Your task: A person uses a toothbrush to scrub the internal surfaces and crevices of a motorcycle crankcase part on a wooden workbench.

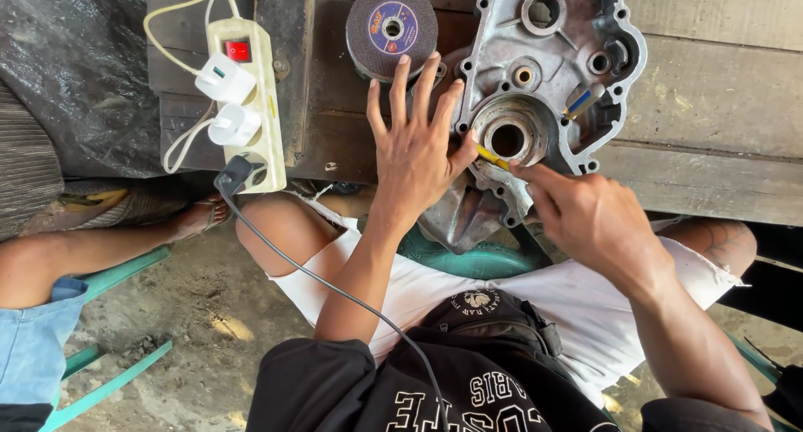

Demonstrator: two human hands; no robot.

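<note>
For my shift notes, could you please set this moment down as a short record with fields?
Left hand: spread flat, pressing on the engine cover
Right hand: holds a thin yellow tool, tip at the cover's round bore
Cover: grey cast metal, on a wooden bench
Disc: grinding disc, lying above the left hand
Power strip: left on the bench, two white plugs in

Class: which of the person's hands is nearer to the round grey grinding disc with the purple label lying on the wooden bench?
The left hand: its fingertips lie just below the round grey grinding disc. The right hand sits further off, at the metal engine cover's lower edge.
</note>
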